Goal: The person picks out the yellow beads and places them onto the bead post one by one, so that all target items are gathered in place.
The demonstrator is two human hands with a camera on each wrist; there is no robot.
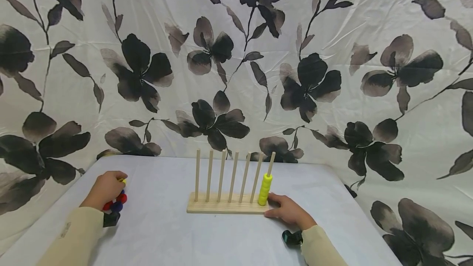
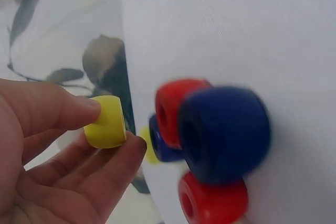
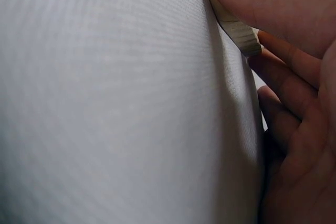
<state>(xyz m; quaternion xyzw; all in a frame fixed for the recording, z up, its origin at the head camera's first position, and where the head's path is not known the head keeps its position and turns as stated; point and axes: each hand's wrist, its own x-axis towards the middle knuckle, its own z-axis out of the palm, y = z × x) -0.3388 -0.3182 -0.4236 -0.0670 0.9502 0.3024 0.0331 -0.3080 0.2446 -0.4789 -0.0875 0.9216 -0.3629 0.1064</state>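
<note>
My left hand (image 1: 104, 191) pinches a yellow bead (image 2: 106, 123) between thumb and fingertips, above the table's left side. Close by lie red beads (image 2: 214, 199) and blue beads (image 2: 224, 135), with another yellow bead (image 2: 149, 145) partly hidden behind them. At the table's middle stands a wooden peg rack (image 1: 225, 207) with a row of several upright pegs. Yellow beads (image 1: 265, 190) are stacked on its rightmost peg. My right hand (image 1: 290, 212) holds the right end of the rack's base, thumb along the front edge and fingers behind.
A white cloth covers the table (image 1: 159, 233). Behind it hangs a white curtain (image 1: 266, 93) with dark flowers. Both wrists carry small dark cameras, the right one (image 1: 292, 237) just above the tabletop.
</note>
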